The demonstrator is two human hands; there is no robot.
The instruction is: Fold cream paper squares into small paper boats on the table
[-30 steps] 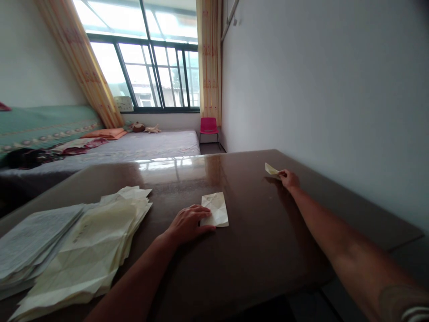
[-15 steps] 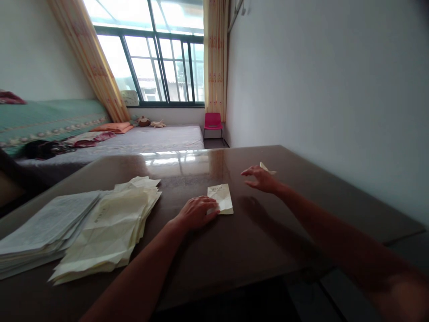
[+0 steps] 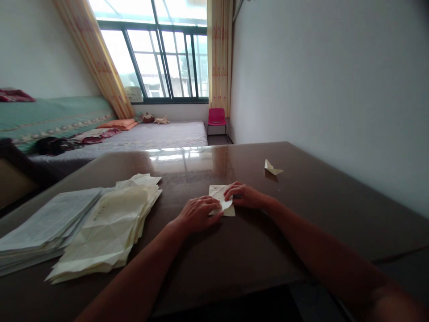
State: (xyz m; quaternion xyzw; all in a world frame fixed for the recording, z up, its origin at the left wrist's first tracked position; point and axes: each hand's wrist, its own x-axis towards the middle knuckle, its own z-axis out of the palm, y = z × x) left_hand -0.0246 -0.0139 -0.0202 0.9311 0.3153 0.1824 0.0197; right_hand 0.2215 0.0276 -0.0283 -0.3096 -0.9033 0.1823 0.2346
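Observation:
A small folded sheet of cream paper (image 3: 216, 191) lies on the brown table in front of me, with faint dark print near its far left corner. My left hand (image 3: 197, 212) holds its left side, fingers over the paper and thumb near its close edge. From the right, my right hand (image 3: 244, 195) has its curled fingers on a flap of the same sheet, which bends up between both hands. The fingertips partly cover the paper. Beyond my right hand sits a small pointed folded-paper piece (image 3: 273, 168).
On the left of the glossy table (image 3: 214, 264) lie a stack of creased cream sheets (image 3: 110, 223) and a pile of grey printed sheets (image 3: 50, 219). Behind the table are a bed (image 3: 174, 134) and a pink chair (image 3: 217, 117). A white wall (image 3: 328, 80) runs along the right.
My right hand has come left and nearer, from beside the pointed paper piece to the folded sheet, and a flap now bends up there. My left hand has stayed on the sheet.

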